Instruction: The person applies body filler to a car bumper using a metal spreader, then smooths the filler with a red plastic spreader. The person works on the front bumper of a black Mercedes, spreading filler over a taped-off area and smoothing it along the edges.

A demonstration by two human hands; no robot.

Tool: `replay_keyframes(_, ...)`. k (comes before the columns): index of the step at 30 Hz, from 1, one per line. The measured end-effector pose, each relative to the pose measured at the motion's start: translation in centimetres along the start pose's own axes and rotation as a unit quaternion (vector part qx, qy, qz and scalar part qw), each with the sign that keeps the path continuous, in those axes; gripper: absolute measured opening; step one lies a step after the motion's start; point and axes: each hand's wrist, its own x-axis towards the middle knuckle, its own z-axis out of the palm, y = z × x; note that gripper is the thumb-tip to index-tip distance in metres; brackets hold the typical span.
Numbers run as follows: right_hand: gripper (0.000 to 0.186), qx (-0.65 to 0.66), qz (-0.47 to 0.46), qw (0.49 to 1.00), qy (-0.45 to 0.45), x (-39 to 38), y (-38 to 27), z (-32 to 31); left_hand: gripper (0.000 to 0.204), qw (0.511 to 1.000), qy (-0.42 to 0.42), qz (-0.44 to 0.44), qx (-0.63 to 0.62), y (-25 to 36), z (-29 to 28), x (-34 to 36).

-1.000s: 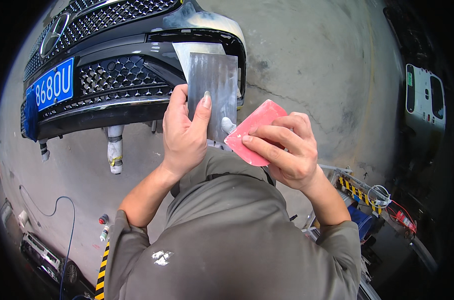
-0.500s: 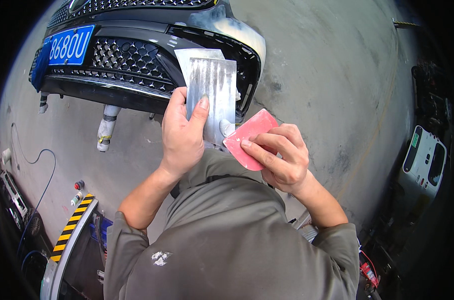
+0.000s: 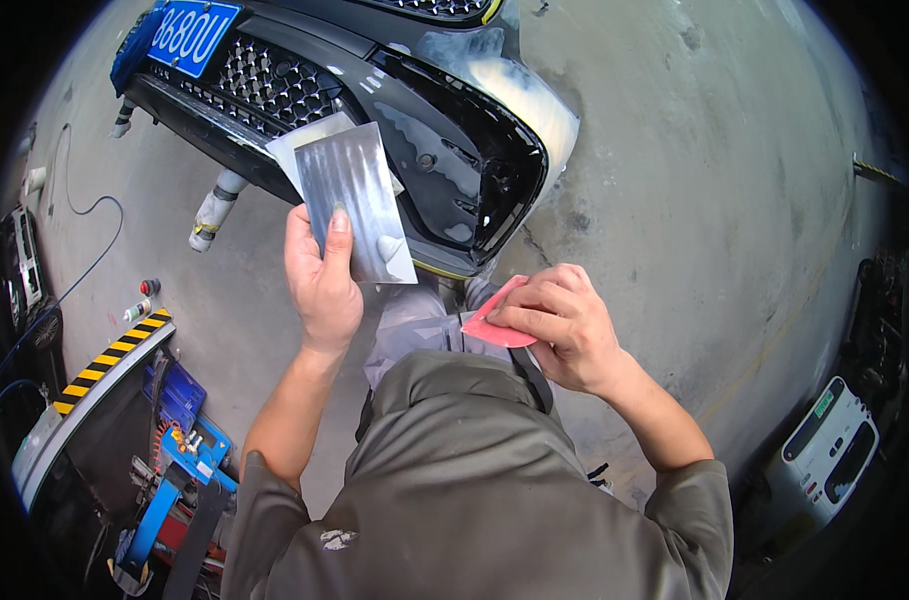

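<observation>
A white bottle (image 3: 137,310) with a green label lies on the floor at the left, just beside a small red-topped item (image 3: 150,287); what the bottle contains cannot be told. The metal plate (image 3: 349,195) bears a small dab of pale paste (image 3: 389,247) close to its near right corner.

The floor (image 3: 664,200) is grey concrete with dark stains and a crack. On the far side, a dark bumper (image 3: 429,150) with a blue number plate (image 3: 195,35) and pale patches towards its right end is propped on wrapped legs (image 3: 214,212). A thin hose (image 3: 94,265) curves over the floor on the left, beyond a yellow-and-black striped edge (image 3: 114,362) and some blue equipment (image 3: 189,450). A white vehicle (image 3: 827,450) stands at the right.

The metal plate is in front of the body, left of centre, with a paler sheet (image 3: 319,137) under it. Its long axis slants from near right to far left. The left hand (image 3: 324,290) is clamped on it, thumb on top, the other fingers mostly hidden. The right hand (image 3: 562,325) pinches a bent pink scraper (image 3: 486,327) between thumb and fingers; its free corner points left, towards the plate but well short of touching it.
</observation>
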Motion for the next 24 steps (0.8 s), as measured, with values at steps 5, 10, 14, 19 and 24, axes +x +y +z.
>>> replay_keyframes(5,0.032,0.152,0.152,0.971,0.104,4.3,7.2,2.4,0.02,0.995,0.038,0.081,-0.047,-2.2,-9.1,10.8)
replay_keyframes(10,0.042,-0.033,0.029,0.998,0.049,11.8,12.5,5.6,0.021,0.986,0.081,0.134,-0.049,-4.7,-13.5,21.9)
replay_keyframes(14,0.04,-0.169,-0.108,0.979,0.035,18.1,15.9,8.3,0.023,0.983,0.078,0.166,-0.027,-6.9,-14.2,26.1)
replay_keyframes(19,0.037,-0.231,-0.182,0.955,0.047,22.6,18.1,10.8,0.024,0.98,0.091,0.178,-0.004,-8.5,-14.2,26.2)
replay_keyframes(24,0.038,-0.249,-0.188,0.95,0.029,23.0,19.4,11.9,0.026,0.977,0.128,0.17,0.014,-8.3,-13.8,25.9)
